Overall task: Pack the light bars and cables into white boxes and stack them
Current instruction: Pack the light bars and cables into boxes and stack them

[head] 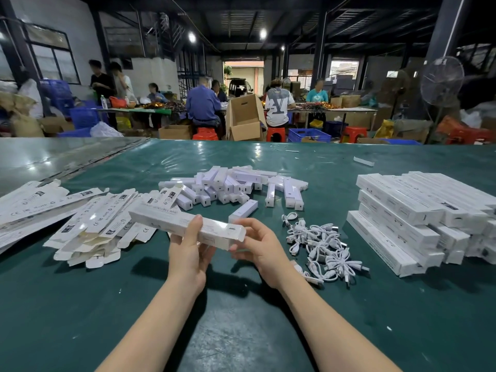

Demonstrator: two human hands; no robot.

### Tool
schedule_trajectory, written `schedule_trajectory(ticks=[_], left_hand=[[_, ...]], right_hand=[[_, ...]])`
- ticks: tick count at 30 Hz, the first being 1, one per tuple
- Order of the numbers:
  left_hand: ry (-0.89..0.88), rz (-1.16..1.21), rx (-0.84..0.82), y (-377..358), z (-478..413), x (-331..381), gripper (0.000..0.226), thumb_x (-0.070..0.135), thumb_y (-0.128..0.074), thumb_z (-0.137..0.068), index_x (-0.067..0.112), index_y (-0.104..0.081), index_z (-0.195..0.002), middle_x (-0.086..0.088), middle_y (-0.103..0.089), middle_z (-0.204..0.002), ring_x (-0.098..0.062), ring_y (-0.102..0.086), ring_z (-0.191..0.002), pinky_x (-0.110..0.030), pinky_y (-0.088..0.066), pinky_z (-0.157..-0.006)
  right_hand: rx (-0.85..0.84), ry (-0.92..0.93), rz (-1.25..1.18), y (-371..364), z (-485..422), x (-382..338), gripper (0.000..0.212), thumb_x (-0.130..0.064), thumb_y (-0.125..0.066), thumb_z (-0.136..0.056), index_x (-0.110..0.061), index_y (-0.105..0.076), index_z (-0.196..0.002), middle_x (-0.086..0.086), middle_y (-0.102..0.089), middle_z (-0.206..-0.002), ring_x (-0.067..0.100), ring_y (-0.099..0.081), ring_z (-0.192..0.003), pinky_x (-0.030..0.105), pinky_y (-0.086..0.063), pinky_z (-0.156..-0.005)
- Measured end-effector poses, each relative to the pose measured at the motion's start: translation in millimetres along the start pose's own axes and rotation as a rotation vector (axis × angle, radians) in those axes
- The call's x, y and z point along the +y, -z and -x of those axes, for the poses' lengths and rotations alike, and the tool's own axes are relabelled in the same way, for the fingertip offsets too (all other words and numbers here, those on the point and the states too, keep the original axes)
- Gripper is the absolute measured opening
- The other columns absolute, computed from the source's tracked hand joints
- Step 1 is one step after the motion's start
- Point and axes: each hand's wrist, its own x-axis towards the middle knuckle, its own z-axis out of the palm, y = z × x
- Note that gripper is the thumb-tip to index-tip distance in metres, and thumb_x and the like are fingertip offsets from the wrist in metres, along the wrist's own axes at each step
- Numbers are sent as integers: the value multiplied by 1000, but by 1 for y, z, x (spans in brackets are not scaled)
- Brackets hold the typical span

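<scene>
White box sits in our hands above the green table: left hand wraps its middle, right hand pinches its end; cables lie just right.

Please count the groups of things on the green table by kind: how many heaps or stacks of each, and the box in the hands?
Heap of flat boxes: 1
Heap of light bars: 1
Heap of cables: 1
Stack of packed boxes: 1
Box in hands: 1
Total: 5
</scene>
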Motion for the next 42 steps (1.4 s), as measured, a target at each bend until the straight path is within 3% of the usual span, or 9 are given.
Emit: schedule_trajectory(ticks=[3, 6, 10, 15, 19, 22, 27, 33, 42], left_hand=[[-58, 30, -31, -8, 7, -2, 18, 11, -60, -87, 28, -54, -90, 11, -66, -66, -3, -63, -58, -14, -48, -45], [-93, -179, -88, -13, 18, -15, 10, 6, -60, -87, 11, -56, -94, -2, -64, -75, -12, -61, -66, -15, -49, -46], [-134, -304, -167, -16, 24, -19, 27, 15, -57, -90, 0, -54, -111, -8, -63, -83, -16, -59, -70, -21, -47, -52], [-10, -219, -386, -13, 27, -4, 25, 26, -34, -94, 22, -54, -80, 4, -68, -70, -5, -57, -56, -23, -35, -50], [-66, -148, -201, -8, 17, 4, 19, 21, -42, -95, 19, -52, -79, 8, -59, -53, -2, -53, -44, -15, -39, -37], [-115, -137, -70, -1, 7, 10, 7, 27, -53, -93, 24, -55, -87, 11, -55, -55, -1, -51, -44, -15, -41, -40], [-50, 47, 8, 3, 3, 13, 2, 26, -61, -88, 25, -61, -90, 11, -50, -52, -2, -45, -42, -12, -38, -40], [24, 154, 11, 0, 5, 17, 3, 19, -61, -88, 19, -58, -88, 8, -62, -51, 0, -53, -38, -13, -45, -39], [105, 52, 25, -2, 7, 14, 17, 29, -63, -86, 16, -56, -77, 9, -53, -41, -1, -39, -28, -12, -45, -36]], right_hand=[[22, 29, 127, -4, 1, 2, 24, 7, -53, -87, -11, -53, -104, 6, -56, -86, 7, -53, -50, 21, -46, -51], [89, 97, 329, -2, 3, 3, 26, 6, -59, -82, -20, -57, -87, -5, -59, -70, 6, -49, -47, 22, -42, -44], [142, 170, 410, -1, 5, 3, 27, -4, -68, -79, -29, -59, -71, -20, -63, -58, 2, -49, -45, 19, -40, -39], [207, 158, 416, -4, 2, 2, 21, -17, -57, -75, -36, -61, -69, -16, -63, -57, 0, -48, -46, 13, -36, -41], [387, 221, 488, 6, 0, 2, 19, -7, -56, -86, -21, -62, -75, 4, -60, -74, 16, -48, -63, 26, -44, -59], [626, 262, 916, 22, -2, -6, 22, 1, -51, -79, -7, -67, -94, 10, -63, -95, 19, -51, -81, 28, -35, -74], [732, -34, 1478, 41, 1, -11, 36, -4, -46, -80, -18, -56, -112, 4, -51, -119, 25, -37, -111, 34, -26, -88], [679, -130, 1517, 49, 1, -8, 36, 0, -41, -84, -18, -56, -112, 4, -54, -120, 27, -41, -113, 35, -30, -90], [731, -75, 1417, 57, 2, -8, 33, 2, -42, -86, -14, -56, -110, 9, -57, -110, 28, -44, -104, 29, -32, -78]])
